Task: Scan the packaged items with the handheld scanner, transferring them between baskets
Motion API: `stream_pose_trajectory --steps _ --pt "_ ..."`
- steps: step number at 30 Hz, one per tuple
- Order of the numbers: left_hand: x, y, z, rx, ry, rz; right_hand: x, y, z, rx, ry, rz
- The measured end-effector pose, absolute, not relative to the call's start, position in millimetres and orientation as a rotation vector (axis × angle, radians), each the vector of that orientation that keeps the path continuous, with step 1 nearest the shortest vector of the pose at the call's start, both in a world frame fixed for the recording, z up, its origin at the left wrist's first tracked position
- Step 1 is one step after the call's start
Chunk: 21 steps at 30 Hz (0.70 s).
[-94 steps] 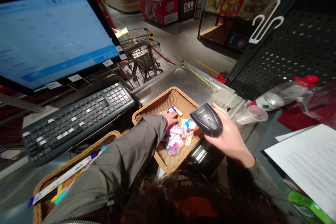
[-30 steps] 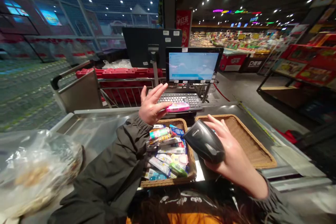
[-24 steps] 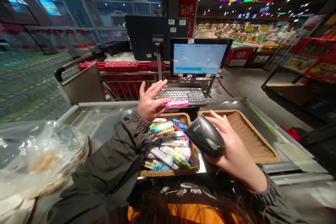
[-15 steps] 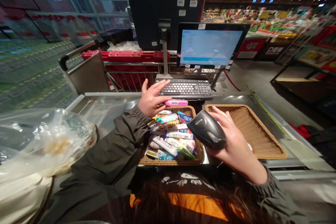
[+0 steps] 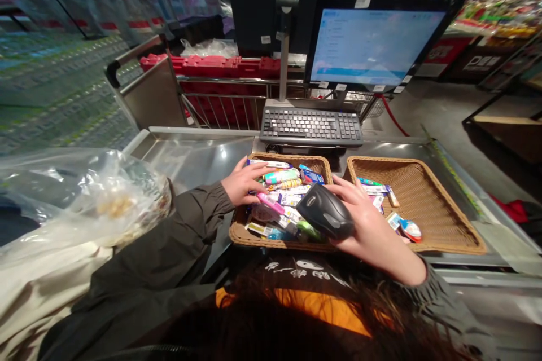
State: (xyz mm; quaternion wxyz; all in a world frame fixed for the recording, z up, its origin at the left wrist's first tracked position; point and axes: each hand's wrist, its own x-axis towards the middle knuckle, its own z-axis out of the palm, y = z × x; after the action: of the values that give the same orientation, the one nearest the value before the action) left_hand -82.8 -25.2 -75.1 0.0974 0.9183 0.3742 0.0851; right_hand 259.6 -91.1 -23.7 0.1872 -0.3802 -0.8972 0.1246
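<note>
**Pink item [image 5: 271,203] at L hand [image 5: 243,184], scanner [image 5: 324,211] in R hand [image 5: 368,214]**

Steel counter [image 5: 190,152] spans the view. Lit monitor [image 5: 376,45] behind it, kbd [image 5: 311,126] below & L of screen. Clear plastic bag [image 5: 114,197], far L, pale lumps inside.

Two wicker bkts side by side on counter. R bkt [image 5: 436,214]: few small packs [image 5: 376,189] nr its L end, partly hidden by R hand; blue/white/red item [image 5: 410,230] nr front. L bkt [image 5: 275,245]: heaped w/ mixed small packs, incl. blue pack [image 5: 311,174] at back R, green item [image 5: 308,230] at front, partly under scanner.

Hands well apart. R hand clamped round scanner, tilted, over front R part of L bkt. L hand palm down, fingers spread, over L side of L bkt. Pink item slants over packs in L bkt, upper end at L fingertips; can't tell if pinched or loose.

Writing: white "P" on dark panel [image 5: 483,61], back R; chars after it blurred. White chars on black/orange apron [image 5: 317,307], not legible. Screen text, white stickers [image 5: 362,1], pack labels: too small to read.
</note>
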Motion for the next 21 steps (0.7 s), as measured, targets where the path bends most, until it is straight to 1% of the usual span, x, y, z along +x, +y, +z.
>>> stream_pose_trajectory --steps 8,11,16,21 --pt "-86 -40 -88 2.577 1.125 -0.212 251 -93 -27 -1.067 -2.561 0.461" --pt "-79 -41 -85 2.59 1.146 -0.295 257 -92 -29 -1.094 -2.528 0.458" --pt "-57 -28 -64 2.765 1.125 -0.088 286 -88 -29 -1.187 -2.426 0.404" --pt "-9 0 -39 2.935 0.882 0.121 345 -88 -28 -1.372 -2.195 0.136"
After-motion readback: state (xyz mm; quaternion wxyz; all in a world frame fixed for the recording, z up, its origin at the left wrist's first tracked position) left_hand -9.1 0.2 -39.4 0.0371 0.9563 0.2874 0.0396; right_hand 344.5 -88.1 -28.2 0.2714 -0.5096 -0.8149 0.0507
